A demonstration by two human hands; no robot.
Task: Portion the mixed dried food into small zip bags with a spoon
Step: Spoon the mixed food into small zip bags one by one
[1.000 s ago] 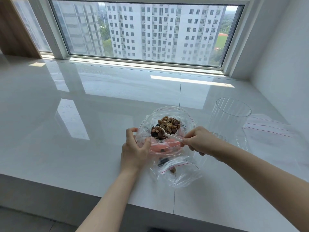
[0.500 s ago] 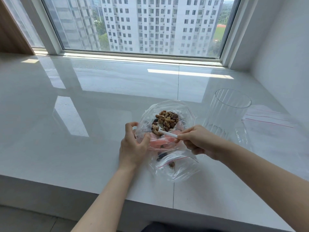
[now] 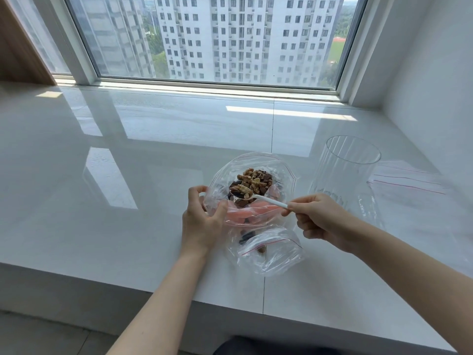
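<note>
A large clear zip bag (image 3: 284, 172) stands open on the white counter, with a heap of mixed nuts and dried fruit (image 3: 256, 181) inside. My left hand (image 3: 202, 221) grips the bag's near left rim. Between thumb and fingers, my right hand (image 3: 320, 220) pinches the handle of a white plastic spoon (image 3: 266, 199). The spoon's bowl carries a load of nuts above the heap. In front of the large bag lies a small zip bag (image 3: 273, 251) with a red seal line, open, a few dark and brown pieces inside it.
A tall clear ribbed cup (image 3: 345, 175) stands just right of my right hand. Flat zip bags (image 3: 409, 181) with red seal lines lie behind it by the right wall. The counter's front edge runs close under my forearms. A window spans the back.
The spoon dipped into the heap and has come up loaded with nuts. My right hand drew back to the right along the handle. The left hand kept its hold on the bag.
</note>
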